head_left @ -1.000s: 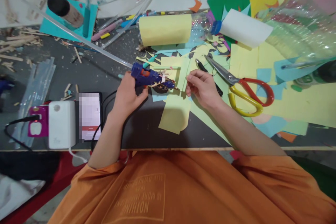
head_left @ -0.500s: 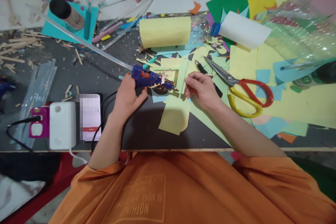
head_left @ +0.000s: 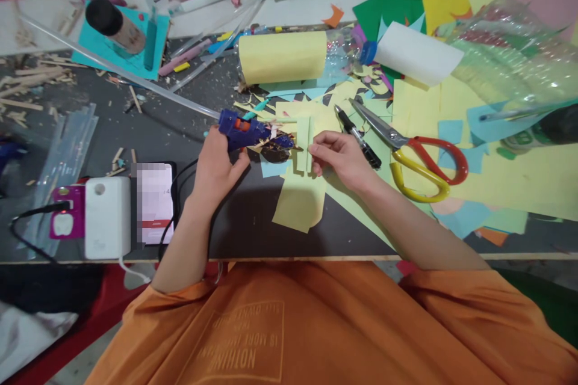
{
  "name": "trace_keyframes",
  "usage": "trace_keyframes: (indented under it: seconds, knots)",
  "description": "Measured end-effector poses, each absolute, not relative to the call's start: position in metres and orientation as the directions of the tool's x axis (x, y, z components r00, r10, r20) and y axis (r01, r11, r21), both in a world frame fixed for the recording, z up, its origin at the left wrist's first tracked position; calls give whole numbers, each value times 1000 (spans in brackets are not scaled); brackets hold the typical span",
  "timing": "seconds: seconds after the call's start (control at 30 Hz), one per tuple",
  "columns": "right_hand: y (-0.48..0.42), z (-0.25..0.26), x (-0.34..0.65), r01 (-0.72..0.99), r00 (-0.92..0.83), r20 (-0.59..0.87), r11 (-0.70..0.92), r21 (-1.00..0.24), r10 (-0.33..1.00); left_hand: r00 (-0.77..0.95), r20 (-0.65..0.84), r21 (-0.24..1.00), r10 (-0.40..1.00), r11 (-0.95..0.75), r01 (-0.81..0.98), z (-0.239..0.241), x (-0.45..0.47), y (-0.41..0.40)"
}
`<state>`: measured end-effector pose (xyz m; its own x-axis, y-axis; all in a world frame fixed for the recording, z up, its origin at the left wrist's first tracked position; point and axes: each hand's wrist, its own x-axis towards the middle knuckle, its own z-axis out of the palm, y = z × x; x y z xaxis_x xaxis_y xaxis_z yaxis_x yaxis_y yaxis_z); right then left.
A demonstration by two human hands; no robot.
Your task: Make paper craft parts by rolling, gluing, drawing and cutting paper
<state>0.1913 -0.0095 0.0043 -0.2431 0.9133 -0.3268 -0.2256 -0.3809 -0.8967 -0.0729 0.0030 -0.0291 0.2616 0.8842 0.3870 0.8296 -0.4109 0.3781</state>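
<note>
My left hand (head_left: pixel 215 163) grips a blue hot glue gun (head_left: pixel 246 130) with a long clear glue stick (head_left: pixel 117 69) trailing out its back to the upper left. The gun's nozzle points right, at a light green paper strip (head_left: pixel 303 143). My right hand (head_left: pixel 339 156) pinches that strip between thumb and fingertips, holding it just above the dark table (head_left: pixel 149 126). A larger light green paper piece (head_left: pixel 298 198) lies flat below the strip.
Red-and-yellow scissors (head_left: pixel 415 153) and a black pen (head_left: pixel 359 138) lie right of my right hand. A yellow-wrapped plastic bottle (head_left: pixel 289 55) lies behind. A phone (head_left: pixel 155 201), a white power bank (head_left: pixel 107 216) and cables sit left. Coloured paper scraps cover the right side.
Both hands have shifted slightly left. My right hand has brought the green strip closer to the glue gun's nozzle.
</note>
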Motion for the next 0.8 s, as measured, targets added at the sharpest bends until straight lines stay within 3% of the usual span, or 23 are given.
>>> trace_keyframes:
  seconds: [0.8]
  knots:
    - [-16,6,187,-89,-321,-302,-346,-934,898,120,453,392,884,-318,863,-28,-79,8]
